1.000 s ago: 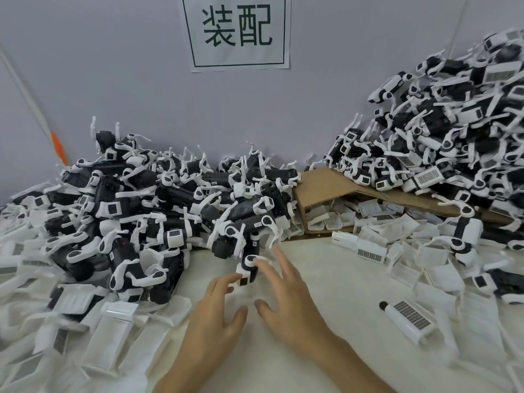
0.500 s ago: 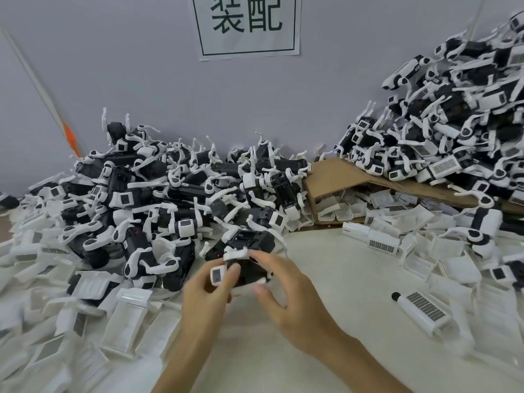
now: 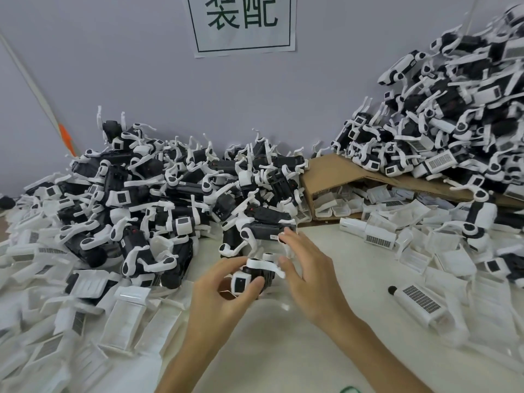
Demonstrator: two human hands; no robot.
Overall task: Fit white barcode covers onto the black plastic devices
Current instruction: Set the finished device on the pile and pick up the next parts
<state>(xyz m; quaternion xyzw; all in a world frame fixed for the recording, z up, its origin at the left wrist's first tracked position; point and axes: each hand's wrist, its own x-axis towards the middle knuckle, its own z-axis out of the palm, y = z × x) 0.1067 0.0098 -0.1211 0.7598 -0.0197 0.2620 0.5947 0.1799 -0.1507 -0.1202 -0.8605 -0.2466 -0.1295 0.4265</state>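
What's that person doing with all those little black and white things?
A person is fitting white covers onto black plastic gadgets. Their left hand grips one black device just above the table. Their right hand is open, fingers spread, right beside it. It has no cover on yet. Loose white covers lie all around, and more spill from a cardboard box. A big heap of devices waits behind.

Left hand (image 3: 224, 290) and right hand (image 3: 312, 279): bare — slender fingers. Left forearm (image 3: 192, 355) and right forearm (image 3: 380, 355): bare along their whole visible length, running out at the lower frame edge — wrists uncovered.
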